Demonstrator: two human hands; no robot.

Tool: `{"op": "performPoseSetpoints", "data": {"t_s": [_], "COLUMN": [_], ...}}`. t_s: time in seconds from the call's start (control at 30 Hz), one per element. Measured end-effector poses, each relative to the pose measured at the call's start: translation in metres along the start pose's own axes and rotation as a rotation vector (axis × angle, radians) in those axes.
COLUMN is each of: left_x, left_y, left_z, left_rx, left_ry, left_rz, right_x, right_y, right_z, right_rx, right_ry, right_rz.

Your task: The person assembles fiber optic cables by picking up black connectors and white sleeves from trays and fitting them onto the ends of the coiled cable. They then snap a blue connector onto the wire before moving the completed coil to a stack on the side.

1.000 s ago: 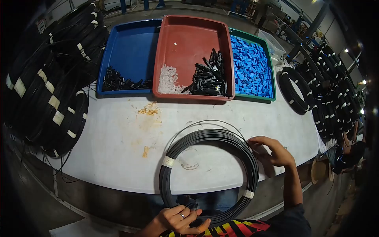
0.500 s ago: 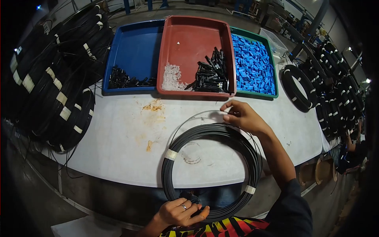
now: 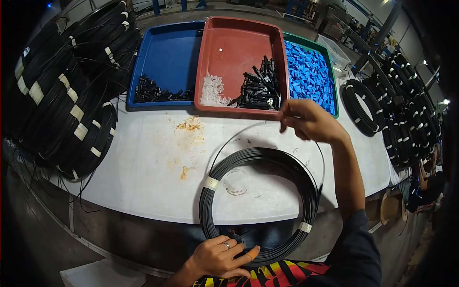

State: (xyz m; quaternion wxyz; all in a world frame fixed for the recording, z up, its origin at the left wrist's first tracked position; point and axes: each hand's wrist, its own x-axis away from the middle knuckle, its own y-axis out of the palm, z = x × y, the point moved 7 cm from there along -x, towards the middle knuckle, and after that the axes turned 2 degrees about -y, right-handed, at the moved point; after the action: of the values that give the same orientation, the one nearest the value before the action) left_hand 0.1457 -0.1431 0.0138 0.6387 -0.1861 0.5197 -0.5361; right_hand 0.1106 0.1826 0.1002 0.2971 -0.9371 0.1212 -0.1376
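A coil of thin black cable [image 3: 206,205] rests partly on the table and partly over its front edge, against my body. White tape bands [image 3: 212,183] wrap it at the left and lower right. My left hand [image 3: 224,257], wearing a ring, is closed around the coil's near side. Above the coil's far side, my right hand [image 3: 308,122] has its fingers bent together at a loose cable strand [image 3: 234,137]. That strand arcs up from the coil's left side and comes down again at the right; my fingers hide part of it.
Behind stand a blue tray [image 3: 167,45] with black parts, a red tray [image 3: 236,40] with clear and black pieces, and a green tray [image 3: 336,103] of blue pieces. Taped coils pile up at left [image 3: 62,110] and right [image 3: 399,81]. The white table [image 3: 148,177] has brownish stains.
My right hand has risen and moved right, and the loose strand bows further out from the coil at the right. My left hand keeps its hold on the near side.
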Motion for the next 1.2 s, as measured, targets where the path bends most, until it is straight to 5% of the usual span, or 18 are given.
{"op": "performPoseSetpoints", "data": {"t_s": [0.07,0.2,0.37,0.43,0.63,0.7,0.73,0.8,0.9,1.03,1.07,1.1,1.2], "left_x": [-0.001,-0.004,-0.009,-0.011,-0.013,-0.007,-0.003,0.003,0.012,0.014,0.014,0.014,0.011], "left_y": [0.001,-0.005,-0.014,-0.018,-0.029,-0.036,-0.036,-0.037,-0.031,-0.025,-0.024,-0.025,-0.029], "left_z": [0.001,0.002,0.003,-0.003,-0.016,-0.030,-0.036,-0.047,-0.060,-0.066,-0.067,-0.068,-0.072], "left_rx": [0.016,0.078,0.031,-0.078,-0.082,-0.045,0.034,0.068,0.138,0.179,0.220,0.216,0.248], "left_ry": [-0.019,-0.036,-0.112,-0.177,-0.345,-0.569,-0.635,-0.694,-0.771,-0.778,-0.773,-0.778,-0.767], "left_rz": [0.026,0.139,0.170,0.259,0.290,0.345,0.347,0.373,0.369,0.318,0.300,0.306,0.317], "right_x": [0.016,0.041,0.058,0.058,0.054,0.052,0.052,0.051,0.045,0.050,0.050,0.048,0.046], "right_y": [0.007,0.009,0.002,0.014,0.016,0.020,0.020,0.024,0.026,0.025,0.015,0.001,-0.035], "right_z": [0.022,0.075,0.103,0.101,0.109,0.120,0.125,0.127,0.111,0.067,0.061,0.061,0.057], "right_rx": [0.133,-0.217,-0.086,0.236,0.399,-0.063,-0.061,-0.757,-1.059,-1.218,-1.174,-1.058,-0.876], "right_ry": [0.086,0.321,0.347,0.309,0.191,0.221,0.217,0.189,0.159,0.169,0.020,-0.001,-0.007], "right_rz": [-0.076,-0.024,0.164,-0.043,-0.083,-0.160,-0.165,-0.071,-0.062,-0.150,-0.138,0.051,0.169]}}
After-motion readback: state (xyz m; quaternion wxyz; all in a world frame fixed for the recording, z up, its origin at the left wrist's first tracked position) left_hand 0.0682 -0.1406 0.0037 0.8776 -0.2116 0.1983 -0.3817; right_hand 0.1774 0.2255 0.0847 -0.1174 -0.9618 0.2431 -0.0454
